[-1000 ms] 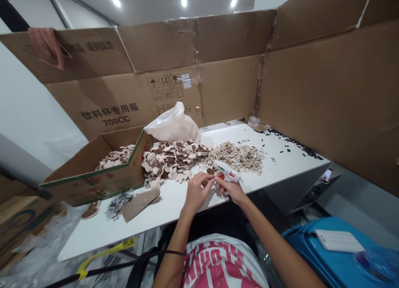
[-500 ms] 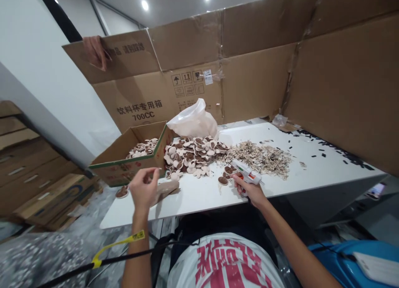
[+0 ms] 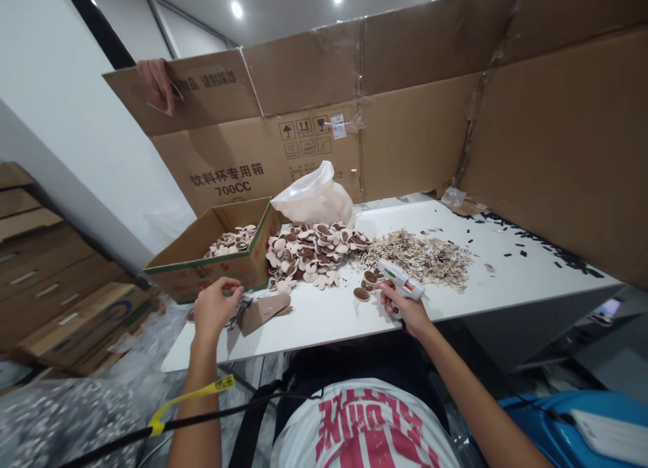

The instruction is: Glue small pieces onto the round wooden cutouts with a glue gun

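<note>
A worker's right hand [image 3: 408, 314] was closed around the handle of a glue gun [image 3: 405, 282] right of the frame's center, the gun's white body rising above the curled fingers and slanting toward the upper left. Brown discs [image 3: 361, 294] lay on the white table [image 3: 324, 329] just left of that grip. At lower left of center, the left hand [image 3: 215, 309] hovered over dark strips [image 3: 237, 313], its thumb and fingers bent toward each other; whether they met or held anything could not be told. A cardboard scrap [image 3: 260, 313] lay just right of those strips. Mid-frame, a heap of felt pieces [image 3: 304, 255] stood between an open carton [image 3: 202, 279] at left and a mound of pale sticks [image 3: 425, 255] at right, with a white bag [image 3: 318, 198] behind it. Black bits [image 3: 551, 245] dotted the table's far right.
</note>
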`<state>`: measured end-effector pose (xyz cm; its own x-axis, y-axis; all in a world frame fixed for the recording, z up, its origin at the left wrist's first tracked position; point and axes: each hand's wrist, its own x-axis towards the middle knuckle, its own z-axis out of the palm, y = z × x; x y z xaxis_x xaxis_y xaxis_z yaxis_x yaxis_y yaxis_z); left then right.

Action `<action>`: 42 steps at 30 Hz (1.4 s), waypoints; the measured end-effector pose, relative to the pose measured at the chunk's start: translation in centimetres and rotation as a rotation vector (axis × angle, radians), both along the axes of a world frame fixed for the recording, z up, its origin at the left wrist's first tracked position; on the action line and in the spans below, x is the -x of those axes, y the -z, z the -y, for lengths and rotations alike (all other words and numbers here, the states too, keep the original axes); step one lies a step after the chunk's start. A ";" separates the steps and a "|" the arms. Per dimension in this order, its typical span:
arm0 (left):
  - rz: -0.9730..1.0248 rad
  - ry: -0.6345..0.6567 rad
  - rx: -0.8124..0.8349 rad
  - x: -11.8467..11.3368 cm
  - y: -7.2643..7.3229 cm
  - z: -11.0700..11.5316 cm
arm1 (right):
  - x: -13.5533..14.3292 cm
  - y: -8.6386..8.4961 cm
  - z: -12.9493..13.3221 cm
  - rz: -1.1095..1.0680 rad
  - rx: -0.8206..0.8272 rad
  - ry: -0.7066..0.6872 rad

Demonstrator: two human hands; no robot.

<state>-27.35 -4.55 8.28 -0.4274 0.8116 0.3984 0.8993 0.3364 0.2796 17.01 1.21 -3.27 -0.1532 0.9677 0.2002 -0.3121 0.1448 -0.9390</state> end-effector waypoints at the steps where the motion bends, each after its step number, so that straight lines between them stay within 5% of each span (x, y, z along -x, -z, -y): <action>1: -0.001 -0.008 -0.018 -0.5 0.0 -0.2 | 0.0 -0.1 0.0 -0.001 0.001 0.005; 9: -0.088 0.154 0.039 -2.9 0.8 -1.7 | 0.0 -0.1 -0.2 -0.036 0.029 0.033; 16: 0.000 0.015 0.038 -1.4 0.7 -1.5 | -0.1 0.3 -0.5 -0.036 0.015 0.026; 20: -0.087 0.187 -0.100 -1.4 0.4 -1.6 | -0.1 0.5 -0.6 -0.039 0.013 0.023; 25: 0.153 0.305 -0.257 -7.3 1.7 -1.9 | 0.1 0.5 -0.9 -0.049 0.015 0.051; 30: 0.268 0.544 -0.157 -16.5 5.2 -2.1 | 0.2 0.7 -1.1 -0.037 0.024 0.117; 33: 0.298 0.562 -0.060 -20.5 6.9 -2.1 | 0.3 0.7 -1.1 -0.039 0.034 0.115; 37: 0.294 0.583 0.000 -23.2 7.7 -2.0 | 0.3 0.6 -1.0 -0.038 0.049 0.107; 42: 0.326 0.731 0.033 -23.5 7.8 -2.2 | 0.3 0.6 -1.1 -0.035 0.041 0.115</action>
<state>-3.85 -2.39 0.46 0.1264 0.9405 0.3155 0.7700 -0.2935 0.5665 16.68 2.35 -3.86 -0.0339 0.9860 0.1635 -0.3278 0.1435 -0.9338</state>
